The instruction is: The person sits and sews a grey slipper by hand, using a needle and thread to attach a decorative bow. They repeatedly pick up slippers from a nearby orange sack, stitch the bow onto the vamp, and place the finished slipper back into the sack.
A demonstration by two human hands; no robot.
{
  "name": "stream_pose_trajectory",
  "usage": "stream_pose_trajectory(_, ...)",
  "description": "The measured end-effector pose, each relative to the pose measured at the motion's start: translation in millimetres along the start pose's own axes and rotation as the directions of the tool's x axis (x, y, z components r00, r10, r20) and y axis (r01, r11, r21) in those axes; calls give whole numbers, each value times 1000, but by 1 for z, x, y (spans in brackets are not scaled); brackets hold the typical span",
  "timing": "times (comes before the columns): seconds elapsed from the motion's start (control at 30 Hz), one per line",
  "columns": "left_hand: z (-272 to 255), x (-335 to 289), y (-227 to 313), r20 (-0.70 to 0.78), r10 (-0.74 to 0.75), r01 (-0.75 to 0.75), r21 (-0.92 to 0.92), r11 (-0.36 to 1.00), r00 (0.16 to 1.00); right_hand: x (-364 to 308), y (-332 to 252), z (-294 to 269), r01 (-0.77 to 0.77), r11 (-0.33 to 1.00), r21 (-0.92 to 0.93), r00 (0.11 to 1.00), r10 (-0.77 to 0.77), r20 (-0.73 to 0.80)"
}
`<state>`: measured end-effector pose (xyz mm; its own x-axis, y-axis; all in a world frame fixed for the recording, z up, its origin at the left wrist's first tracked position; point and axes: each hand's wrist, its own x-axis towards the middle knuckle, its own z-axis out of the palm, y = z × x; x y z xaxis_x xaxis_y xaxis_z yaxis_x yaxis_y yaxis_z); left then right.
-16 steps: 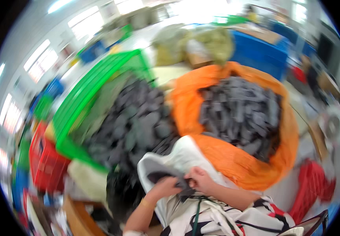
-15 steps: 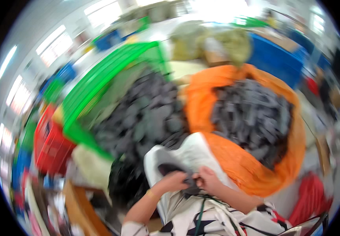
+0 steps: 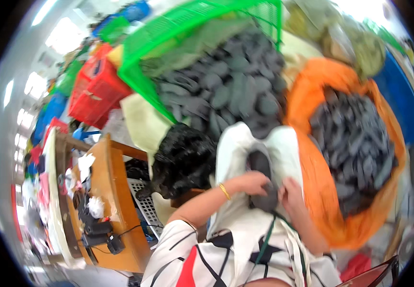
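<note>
A dark grey shoe-shaped piece [image 3: 259, 162] lies over my lap, long and rounded, with a darker inside part. My left hand [image 3: 255, 183] is closed on its side, thumb and fingers pinched near the lower end. My right hand [image 3: 290, 194] is curled just right of the piece; whatever its fingers hold, if anything, is hidden. Beyond my knees, a heap of similar grey pieces [image 3: 238, 81] spills from a tipped green crate [image 3: 137, 57]. To the right, an orange sack [image 3: 319, 177] stands wide-mouthed, full of more grey pieces [image 3: 355, 138].
A black plastic bag [image 3: 185, 158] sits against my left knee. Farther left are a wooden table [image 3: 128, 239] with a cable and black adapter [image 3: 115, 244], and a red crate [image 3: 97, 88]. A blue bin [image 3: 401, 95] stands behind the orange sack.
My view has swung left and downward, so the crate and sack appear farther right and higher. The grey piece now lies more lengthwise, and my right hand has come away from its end.
</note>
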<state>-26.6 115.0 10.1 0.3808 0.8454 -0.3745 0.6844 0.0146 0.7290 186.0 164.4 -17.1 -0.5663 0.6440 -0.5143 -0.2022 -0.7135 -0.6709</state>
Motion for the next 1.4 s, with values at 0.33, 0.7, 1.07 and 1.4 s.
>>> stream_pose_trajectory(0.33, -4, -8, 3, -48, -5, -7, -251, 968, 999, -10, -38, -6, 227, 845, -485, 970, -242, 34)
stream_pose_trajectory(0.7, 14, -25, 8, -340, 168, -123, 151, 981, 925, -13, -103, -104, 311, 908, 279, 944, -261, -202)
stream_pose_trajectory(1.07, 56, -57, 37, -698, -27, 163, 129, 978, 715, 2, -61, -71, 422, 902, 94, 887, -389, -249)
stream_pose_trajectory(1.4, 70, -57, 19, -133, -459, -164, -986, -29, 878, -29, -21, 2, 31, 925, -380, 985, 37, 170)
